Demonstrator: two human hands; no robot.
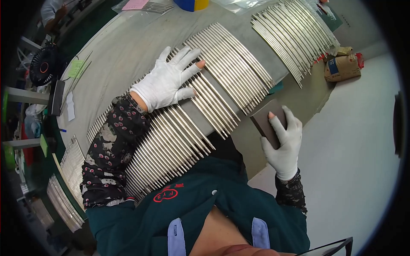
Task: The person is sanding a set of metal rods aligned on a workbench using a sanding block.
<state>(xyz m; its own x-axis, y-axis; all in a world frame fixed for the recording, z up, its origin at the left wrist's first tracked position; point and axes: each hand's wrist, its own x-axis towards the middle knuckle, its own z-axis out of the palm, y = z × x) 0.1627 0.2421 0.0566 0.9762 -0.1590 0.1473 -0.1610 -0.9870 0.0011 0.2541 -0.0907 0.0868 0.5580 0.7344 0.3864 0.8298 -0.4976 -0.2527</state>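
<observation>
My left hand point(164, 83), in a white glove with some fingertips bare, lies with spread fingers across slim shiny metal rods. Under and below it, a wide row of rods point(168, 141) stretches to the table's near edge. By its fingertips lies a narrower bundle of rods point(215, 104), with another row of rods point(230, 59) beyond it. Off the table's right edge, my right hand point(287, 145), gloved in white, grips a flat dark grey-brown block point(262, 123). The block stays close to the rod ends but appears apart from them.
Another rod group point(294, 32) lies at the far right of the grey table point(128, 36). A brown paper sack point(341, 68) stands beyond it. At left are a black fan point(42, 66), a yellow-green note point(75, 68) and more rods point(70, 160). A blue-and-yellow container point(191, 4) stands at the back.
</observation>
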